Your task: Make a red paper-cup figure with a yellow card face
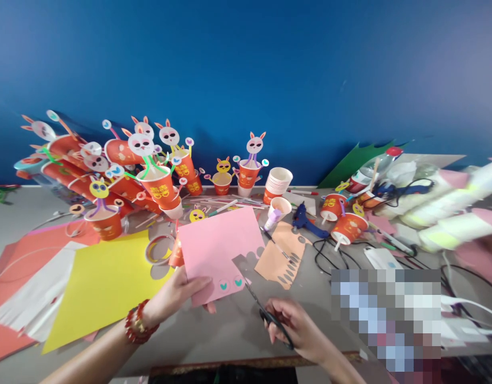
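Note:
A sheet of pink paper [222, 240] is pinched by its lower left part in my left hand [190, 290], thumb on top and fingertips showing beneath. Near the sheet's lower edge are two drawn circles with teal heart-like marks, and its right side has cut-out notches. My right hand [288, 325] grips black-handled scissors [254, 296], their blades pointing up and left at the paper's lower right corner. Whether the blades touch the paper I cannot tell. A red bead bracelet [139, 322] circles my left wrist.
Red paper cups [156, 186] with rabbit faces and straw arms crowd the back left. Yellow paper [105, 282] lies left. A tape roll [160, 249], orange scrap [280, 261], stacked cups [278, 181] and blue glue gun [308, 220] surround the sheet. Cables and bottles lie right.

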A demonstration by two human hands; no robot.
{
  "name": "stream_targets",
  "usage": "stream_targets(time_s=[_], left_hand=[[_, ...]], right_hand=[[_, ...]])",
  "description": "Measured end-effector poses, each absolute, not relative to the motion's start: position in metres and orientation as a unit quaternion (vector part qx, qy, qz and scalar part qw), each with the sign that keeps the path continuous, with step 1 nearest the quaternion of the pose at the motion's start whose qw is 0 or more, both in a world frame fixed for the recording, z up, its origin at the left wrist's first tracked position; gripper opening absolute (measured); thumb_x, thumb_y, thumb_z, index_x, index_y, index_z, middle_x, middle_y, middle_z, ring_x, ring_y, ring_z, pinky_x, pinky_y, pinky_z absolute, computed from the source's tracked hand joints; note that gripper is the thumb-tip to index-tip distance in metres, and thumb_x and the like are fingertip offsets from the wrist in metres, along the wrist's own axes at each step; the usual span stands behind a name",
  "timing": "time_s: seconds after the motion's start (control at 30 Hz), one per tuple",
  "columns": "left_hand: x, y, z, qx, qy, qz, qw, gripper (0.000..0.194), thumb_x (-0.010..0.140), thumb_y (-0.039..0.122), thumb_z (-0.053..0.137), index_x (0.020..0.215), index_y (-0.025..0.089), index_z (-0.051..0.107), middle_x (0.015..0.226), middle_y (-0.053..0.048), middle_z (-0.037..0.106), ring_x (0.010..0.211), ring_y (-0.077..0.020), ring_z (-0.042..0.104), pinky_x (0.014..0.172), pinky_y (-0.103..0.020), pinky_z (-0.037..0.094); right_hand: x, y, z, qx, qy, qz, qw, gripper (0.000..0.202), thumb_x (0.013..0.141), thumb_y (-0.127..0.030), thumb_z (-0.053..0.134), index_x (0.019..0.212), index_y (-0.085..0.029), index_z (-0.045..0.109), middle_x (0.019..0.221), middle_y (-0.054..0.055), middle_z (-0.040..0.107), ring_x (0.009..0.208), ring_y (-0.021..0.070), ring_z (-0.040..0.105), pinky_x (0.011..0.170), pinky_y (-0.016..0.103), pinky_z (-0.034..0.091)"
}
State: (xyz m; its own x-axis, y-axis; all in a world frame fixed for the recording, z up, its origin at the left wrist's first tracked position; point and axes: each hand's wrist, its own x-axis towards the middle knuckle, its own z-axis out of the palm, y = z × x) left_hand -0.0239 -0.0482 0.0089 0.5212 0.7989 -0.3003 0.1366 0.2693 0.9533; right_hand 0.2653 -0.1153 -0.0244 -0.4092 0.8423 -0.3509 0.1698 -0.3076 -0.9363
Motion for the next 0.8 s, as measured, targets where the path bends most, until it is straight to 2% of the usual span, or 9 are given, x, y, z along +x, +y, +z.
stream_targets(time_s=[0.2,0.37,0.8], left_hand=[[-0.0226,-0.0494,0.0082,0.555,0.418,0.249,0.674,0.037,0.095,0.042,0.053,0.091,0.009,0.07,0.067,-0.01,0.077,0.06,-0.0188,0.069,0.053,-0.024,0.048],[-0.0243,-0.0493,0.0075,0.555,0.415,0.255,0.674,0.039,0.095,0.043,0.054,0.084,0.01,0.071,0.066,-0.011,0.077,0.058,-0.0193,0.069,0.054,-0.025,0.05],[-0.0302,-0.0493,0.0021,0.583,0.397,0.252,0.663,0.036,0.098,0.04,0.049,0.088,0.011,0.068,0.069,-0.01,0.077,0.059,-0.018,0.069,0.051,-0.023,0.048]], right_hand=[[0.2607,-0.1131,-0.0194,-0.482,-0.511,0.663,0.259,0.04,0.078,-0.052,0.064,0.068,-0.02,0.042,0.066,0.0,0.055,0.055,0.012,0.056,0.055,0.023,0.046],[0.2625,-0.1139,-0.0203,-0.477,-0.521,0.657,0.263,0.038,0.077,-0.047,0.065,0.066,-0.021,0.039,0.064,0.0,0.055,0.055,0.0116,0.055,0.056,0.022,0.044],[0.2616,-0.1137,-0.0224,-0.487,-0.539,0.638,0.257,0.031,0.077,-0.043,0.06,0.066,-0.021,0.042,0.061,0.001,0.059,0.054,0.0134,0.058,0.052,0.022,0.044]])
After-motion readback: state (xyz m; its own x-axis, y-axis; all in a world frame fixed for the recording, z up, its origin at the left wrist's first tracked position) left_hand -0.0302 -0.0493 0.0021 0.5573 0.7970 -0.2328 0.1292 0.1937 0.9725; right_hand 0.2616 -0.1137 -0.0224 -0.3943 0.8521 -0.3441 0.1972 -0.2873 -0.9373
